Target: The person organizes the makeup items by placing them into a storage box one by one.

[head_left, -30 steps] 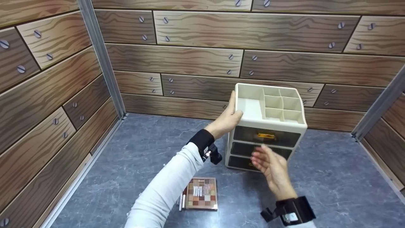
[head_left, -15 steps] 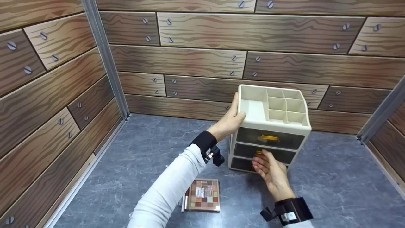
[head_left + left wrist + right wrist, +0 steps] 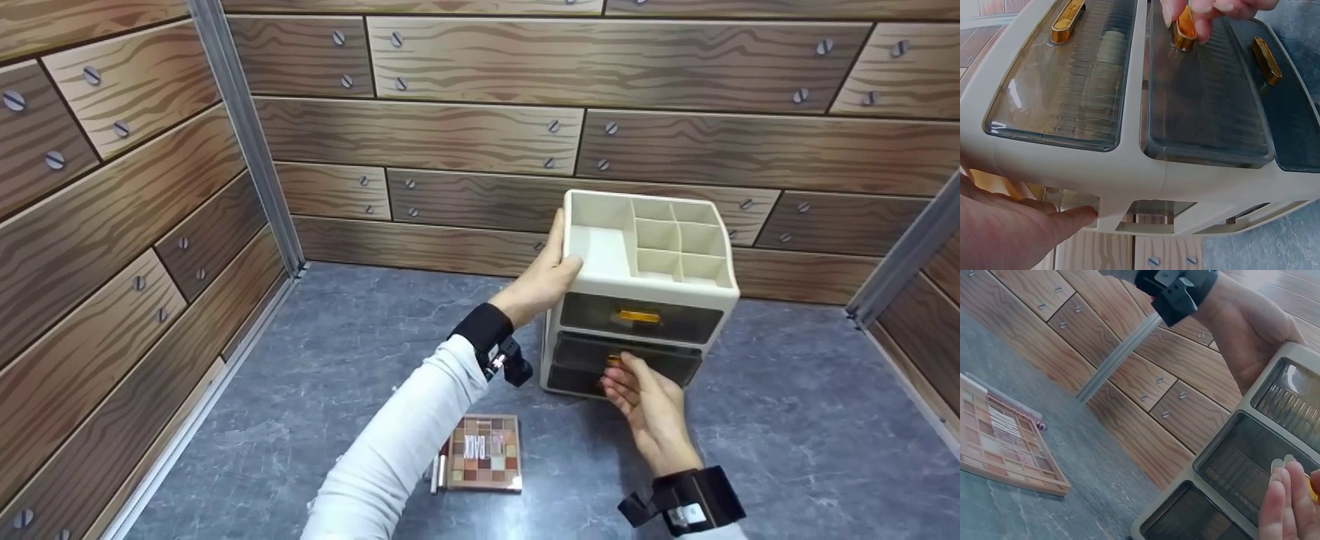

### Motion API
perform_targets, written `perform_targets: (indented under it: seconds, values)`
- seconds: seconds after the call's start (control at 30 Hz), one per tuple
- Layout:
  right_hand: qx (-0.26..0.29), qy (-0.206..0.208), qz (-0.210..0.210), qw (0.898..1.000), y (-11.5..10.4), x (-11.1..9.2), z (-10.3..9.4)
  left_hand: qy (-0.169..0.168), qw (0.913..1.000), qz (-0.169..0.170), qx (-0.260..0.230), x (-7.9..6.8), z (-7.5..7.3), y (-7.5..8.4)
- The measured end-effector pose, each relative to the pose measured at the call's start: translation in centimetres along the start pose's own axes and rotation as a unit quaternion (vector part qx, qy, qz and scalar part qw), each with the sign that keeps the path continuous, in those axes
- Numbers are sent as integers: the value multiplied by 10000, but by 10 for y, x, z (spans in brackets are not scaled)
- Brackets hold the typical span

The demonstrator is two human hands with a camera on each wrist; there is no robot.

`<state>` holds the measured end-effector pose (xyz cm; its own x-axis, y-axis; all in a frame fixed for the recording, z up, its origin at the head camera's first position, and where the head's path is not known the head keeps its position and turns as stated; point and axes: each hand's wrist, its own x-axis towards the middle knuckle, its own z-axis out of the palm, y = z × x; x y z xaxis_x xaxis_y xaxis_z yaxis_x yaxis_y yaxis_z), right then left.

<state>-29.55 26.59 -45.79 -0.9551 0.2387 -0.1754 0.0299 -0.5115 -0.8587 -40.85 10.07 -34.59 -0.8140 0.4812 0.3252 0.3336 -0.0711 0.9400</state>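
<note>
A cream drawer organizer [image 3: 651, 292] with dark see-through drawers and gold handles stands on the grey floor. At its upper left side, my left hand [image 3: 541, 279] holds on, the thumb at the front corner and the fingers along the side wall. My right hand [image 3: 651, 412] pinches the gold handle [image 3: 1185, 35] of the middle drawer [image 3: 1207, 107] between thumb and fingers. That drawer stands slightly out from the frame, while the top drawer [image 3: 1067, 84] and the bottom drawer [image 3: 1292, 121] sit flush. Open compartments fill the organizer's top.
On the floor in front lies an eyeshadow palette [image 3: 486, 454], with slim tubes [image 3: 438, 474] along its left side, partly behind my left sleeve. Wood-patterned walls [image 3: 480, 64] with metal corner posts [image 3: 244, 135] enclose the floor.
My right hand has come up to the middle drawer's handle and taken hold of it. The middle drawer has come slightly out. The left hand keeps its place on the organizer.
</note>
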Motion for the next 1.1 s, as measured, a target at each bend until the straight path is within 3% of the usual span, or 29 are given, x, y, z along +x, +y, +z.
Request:
perform_targets:
  seconds: [0.4, 0.9, 1.1]
  values:
    - [-146, -59, 86, 9998, 5, -28, -8, -45, 9997, -70, -234, -1, 3, -1]
    - [-306, -95, 120, 9994, 5, -41, -12, -13, 9998, -27, -190, 0, 2, 0]
    - [-360, -201, 120, 9991, 7, -49, -16, -23, 9993, 23, -380, 1, 4, 1]
